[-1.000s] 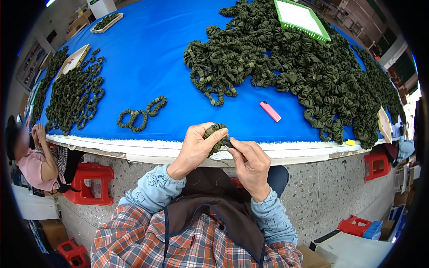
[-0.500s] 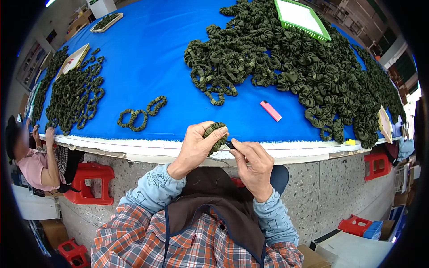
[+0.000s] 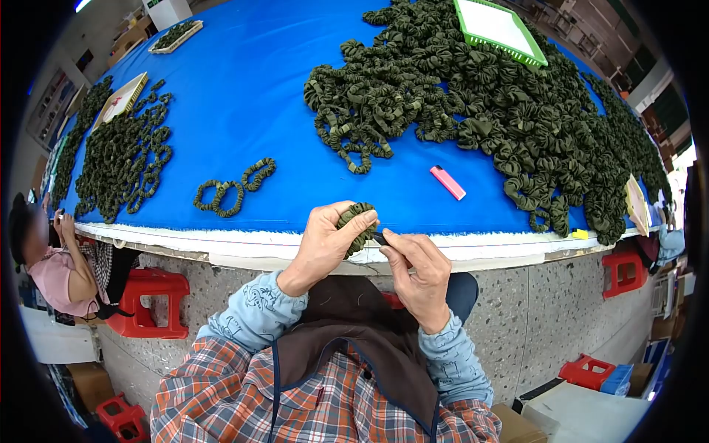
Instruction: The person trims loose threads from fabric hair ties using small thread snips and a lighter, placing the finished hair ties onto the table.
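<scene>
left hand (image 3: 329,236), mid-frame: closed snugly on a dark green gathered ring (image 3: 356,230), thumb laid across its face, fingers wrapped behind. the ring appears just above the middle of the picture's lower half, against the pale near edge of the table.

right hand (image 3: 419,269), just right of it: thumb and forefinger in a narrow pinch on a small dark tool (image 3: 380,238), its tip toward the ring. tool mostly hidden by the fingers; kind unclear, and cannot tell whether the tip touches the fabric. both forearms in light blue sleeve covers (image 3: 255,310), printed with dark line drawings.

left of centre, on the blue cloth (image 3: 251,88): a few loose rings (image 3: 227,199) lying close together. right of centre: a pink lighter (image 3: 447,183), apart from the large heap of similar rings (image 3: 517,125) that fills the upper right. a green basket (image 3: 506,52), white inside, sits on that heap at the upper edge. a small yellow piece (image 3: 580,235) lies at the heap's lower margin.

left of frame: a smaller heap (image 3: 122,166) with a cream tray (image 3: 127,96) beside its top. at the far left edge, a person in a pink top (image 3: 59,280), hands raised near the table, next to a red stool (image 3: 155,295).
</scene>
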`<state>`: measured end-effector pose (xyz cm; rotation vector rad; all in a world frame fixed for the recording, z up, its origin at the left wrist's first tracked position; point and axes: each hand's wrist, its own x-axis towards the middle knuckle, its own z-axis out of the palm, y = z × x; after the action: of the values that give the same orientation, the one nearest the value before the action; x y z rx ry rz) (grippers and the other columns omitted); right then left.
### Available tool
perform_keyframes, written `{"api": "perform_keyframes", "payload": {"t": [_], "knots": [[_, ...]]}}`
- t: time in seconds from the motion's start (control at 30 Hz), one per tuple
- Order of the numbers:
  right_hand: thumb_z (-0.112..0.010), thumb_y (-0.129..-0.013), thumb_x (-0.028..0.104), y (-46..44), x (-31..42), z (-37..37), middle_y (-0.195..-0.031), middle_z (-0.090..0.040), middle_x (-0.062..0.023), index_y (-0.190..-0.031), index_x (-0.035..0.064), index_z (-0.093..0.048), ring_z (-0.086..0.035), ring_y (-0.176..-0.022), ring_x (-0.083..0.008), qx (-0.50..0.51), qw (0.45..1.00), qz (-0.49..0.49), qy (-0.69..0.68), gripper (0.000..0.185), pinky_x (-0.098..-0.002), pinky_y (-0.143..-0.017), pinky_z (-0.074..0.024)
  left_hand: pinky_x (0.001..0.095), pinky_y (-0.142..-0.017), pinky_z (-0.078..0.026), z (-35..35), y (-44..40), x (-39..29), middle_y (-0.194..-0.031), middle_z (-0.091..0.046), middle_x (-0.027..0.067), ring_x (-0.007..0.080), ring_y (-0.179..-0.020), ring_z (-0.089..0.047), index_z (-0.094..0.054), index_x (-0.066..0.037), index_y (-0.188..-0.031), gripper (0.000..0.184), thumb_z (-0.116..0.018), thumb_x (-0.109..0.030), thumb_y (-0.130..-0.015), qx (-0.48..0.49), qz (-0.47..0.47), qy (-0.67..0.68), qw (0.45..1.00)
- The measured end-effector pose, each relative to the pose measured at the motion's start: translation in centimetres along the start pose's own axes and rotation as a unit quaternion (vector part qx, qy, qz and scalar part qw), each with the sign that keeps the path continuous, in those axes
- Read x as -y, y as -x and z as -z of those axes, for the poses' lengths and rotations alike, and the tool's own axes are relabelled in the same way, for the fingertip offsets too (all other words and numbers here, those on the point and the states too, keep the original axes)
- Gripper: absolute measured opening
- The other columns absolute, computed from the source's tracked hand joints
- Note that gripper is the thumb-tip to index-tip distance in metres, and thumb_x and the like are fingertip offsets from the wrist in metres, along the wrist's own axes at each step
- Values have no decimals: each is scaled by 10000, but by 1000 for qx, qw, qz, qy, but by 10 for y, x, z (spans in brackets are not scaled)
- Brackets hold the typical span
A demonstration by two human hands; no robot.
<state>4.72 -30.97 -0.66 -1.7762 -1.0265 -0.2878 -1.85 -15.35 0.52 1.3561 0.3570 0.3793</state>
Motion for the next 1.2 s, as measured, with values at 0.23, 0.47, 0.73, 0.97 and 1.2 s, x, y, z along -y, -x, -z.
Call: {"api": "perform_keyframes", "payload": {"t": [0.23, 0.47, 0.73, 0.97, 1.2], "knots": [[-768, -741, 6, 0, 1, -3, -849, -652, -41, -1018, 70, -726, -568, -633, -155, -2, 1000, 6, 30, 288, -278, -557, -466, 186, -463, -322, 0, 0, 1, -624, -544, -34, 30, -536, -408, -644, -17, -779, 194, -667, -139, -928, 0, 0, 7, 1000], [-767, -744, 10, -1, 0, -6, -849, -649, -42, -1023, 71, -723, -564, -630, -155, -10, 999, 26, 43, 288, -279, -553, -463, 183, -464, -326, 0, -1, 1, -624, -546, -32, 30, -537, -412, -639, -12, -776, 202, -670, -142, -928, -3, -3, 6, 1000], [-748, -742, -15, 9, -12, -5, -836, -632, -19, -1046, 59, -713, -536, -642, -120, 4, 937, -217, -273, 315, -237, -595, -440, 166, -499, -369, 0, -3, 6, -678, -601, -14, 29, -562, -460, -678, -7, -840, 170, -662, -146, -935, 2, 18, 34, 999], [-705, -803, -27, -1, -7, -2, -830, -604, 2, -1026, 41, -698, -494, -660, -86, -27, 799, -380, -465, 233, -206, -629, -406, 166, -526, -400, -2, -3, 6, -717, -631, 7, 36, -575, -488, -685, -3, -884, 154, -655, -143, -940, 0, 2, 19, 1000], [-658, -897, 12, -9, -3, -15, -742, -519, 20, -946, 28, -668, -387, -570, -61, 50, 979, -81, -180, 53, -186, -551, -329, 177, -503, -380, -4, -3, 8, -711, -619, 3, 37, -575, -480, -687, -9, -887, 167, -652, -163, -943, -8, -8, 86, 996]]}}
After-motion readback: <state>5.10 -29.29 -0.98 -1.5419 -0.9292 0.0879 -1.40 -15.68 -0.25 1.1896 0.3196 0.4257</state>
